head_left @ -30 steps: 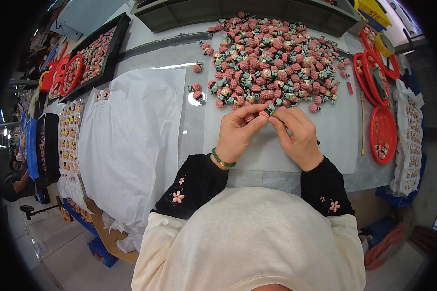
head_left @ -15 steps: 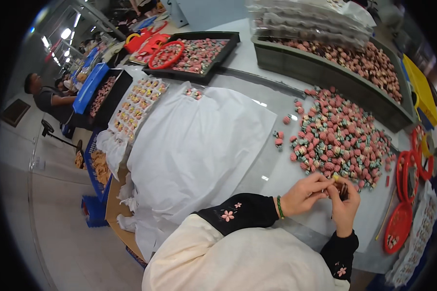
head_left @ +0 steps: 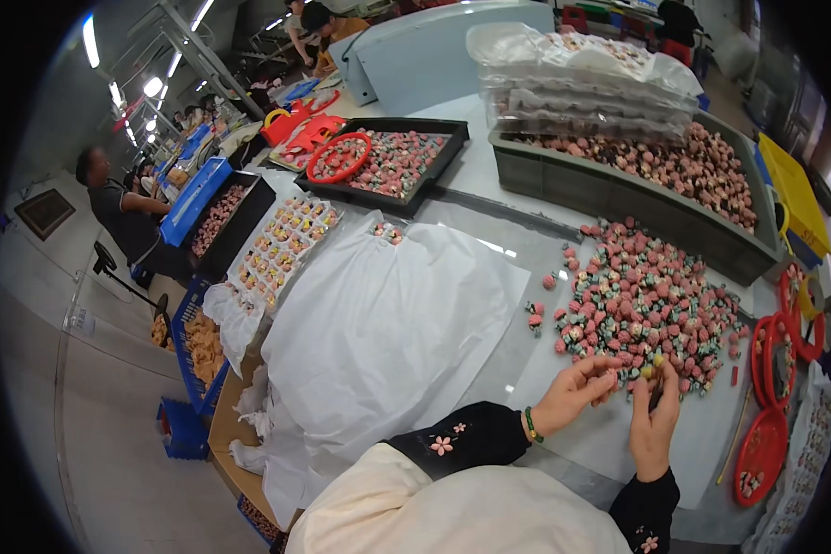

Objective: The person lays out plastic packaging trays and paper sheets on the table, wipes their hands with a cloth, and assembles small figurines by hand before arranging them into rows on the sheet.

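Well, both hands were at the near edge of a big pile (head_left: pixel 637 305) of little pink and grey-green toys. The left hand (head_left: pixel 572 402) had its fingers bent in toward the thumb. A pink bit seemed to sit at the tips, but I could not tell if the hand was pinching it. The right hand (head_left: pixel 653 427) was gripping a small yellow-topped thing (head_left: pixel 654 367) between its thumb and fingers. Something dark showed lower down in that hand, too hidden to make out. The hands were near each other but not touching.

The pile was large, so it looked like a lot was left and only a little was in hand. A few loose toys lay just left of the pile. On the right, a red dish (head_left: pixel 768 441) held only a small bunch of toys. Past it, the right tray (head_left: pixel 808 434) had many small things set in rows. Far to the left, the left tray (head_left: pixel 286 242) had rows too, and looked mostly full. A black tray (head_left: pixel 427 188) held lots of loose toys. Behind the pile, a grey bin (head_left: pixel 609 198) was full of loose bits, with clear packs (head_left: pixel 577 106) stacked on it. I could not tell which toys were done.
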Demonstrator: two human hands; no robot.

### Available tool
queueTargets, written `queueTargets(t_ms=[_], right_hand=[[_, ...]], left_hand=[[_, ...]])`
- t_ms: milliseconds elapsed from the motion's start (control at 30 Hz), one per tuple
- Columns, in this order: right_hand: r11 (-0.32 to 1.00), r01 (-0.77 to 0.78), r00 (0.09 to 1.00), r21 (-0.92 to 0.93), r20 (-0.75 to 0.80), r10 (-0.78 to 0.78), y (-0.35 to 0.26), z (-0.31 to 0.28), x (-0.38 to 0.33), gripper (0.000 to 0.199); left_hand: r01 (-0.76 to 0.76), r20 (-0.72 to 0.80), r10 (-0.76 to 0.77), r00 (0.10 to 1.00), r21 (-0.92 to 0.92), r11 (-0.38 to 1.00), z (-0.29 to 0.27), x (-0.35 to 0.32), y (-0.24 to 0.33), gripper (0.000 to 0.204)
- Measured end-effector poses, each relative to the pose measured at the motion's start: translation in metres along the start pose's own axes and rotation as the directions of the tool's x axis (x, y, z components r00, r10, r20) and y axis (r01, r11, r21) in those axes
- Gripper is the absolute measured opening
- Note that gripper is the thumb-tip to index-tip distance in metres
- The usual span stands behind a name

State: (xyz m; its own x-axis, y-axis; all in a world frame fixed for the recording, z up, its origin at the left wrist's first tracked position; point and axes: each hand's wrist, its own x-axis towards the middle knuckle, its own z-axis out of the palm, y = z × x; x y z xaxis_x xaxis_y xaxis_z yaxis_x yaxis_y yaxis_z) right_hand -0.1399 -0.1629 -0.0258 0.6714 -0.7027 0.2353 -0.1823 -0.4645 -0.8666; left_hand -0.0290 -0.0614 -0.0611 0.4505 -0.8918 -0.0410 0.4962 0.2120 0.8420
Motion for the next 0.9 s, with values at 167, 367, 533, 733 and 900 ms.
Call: queueTargets(t_ms=[167, 367, 533, 733, 900], right_hand=[[0.989, 0.088, 0.996, -0.115, 0.04, -0.084, -0.014, -0.006, -0.002, 0.033], [0.997, 0.048, 0.994, -0.063, 0.1, -0.042, -0.013, -0.009, -0.003, 0.037], [0.998, 0.055, 0.995, -0.041, 0.087, -0.051, -0.015, -0.01, -0.013, 0.043], [0.994, 0.095, 0.995, -0.055, 0.047, -0.092, -0.009, -0.009, -0.013, 0.049], [0.972, 0.205, 0.976, -0.116, -0.046, -0.212, -0.001, -0.007, -0.01, 0.052]], left_hand=[[-0.046, -0.058, 0.046, 0.997, 0.014, 0.999, -0.001, 0.001, 0.0, 0.033], [0.058, -0.065, -0.069, 0.995, -0.167, 0.984, 0.001, 0.004, 0.0, 0.034], [0.05, -0.039, -0.057, 0.998, -0.154, 0.987, 0.004, -0.007, -0.001, 0.03], [0.01, -0.116, -0.009, 0.993, 0.013, 1.0, 0.001, -0.005, -0.007, 0.023], [-0.037, -0.028, 0.038, 0.999, 0.04, 0.999, 0.004, 0.0, -0.005, 0.03]])
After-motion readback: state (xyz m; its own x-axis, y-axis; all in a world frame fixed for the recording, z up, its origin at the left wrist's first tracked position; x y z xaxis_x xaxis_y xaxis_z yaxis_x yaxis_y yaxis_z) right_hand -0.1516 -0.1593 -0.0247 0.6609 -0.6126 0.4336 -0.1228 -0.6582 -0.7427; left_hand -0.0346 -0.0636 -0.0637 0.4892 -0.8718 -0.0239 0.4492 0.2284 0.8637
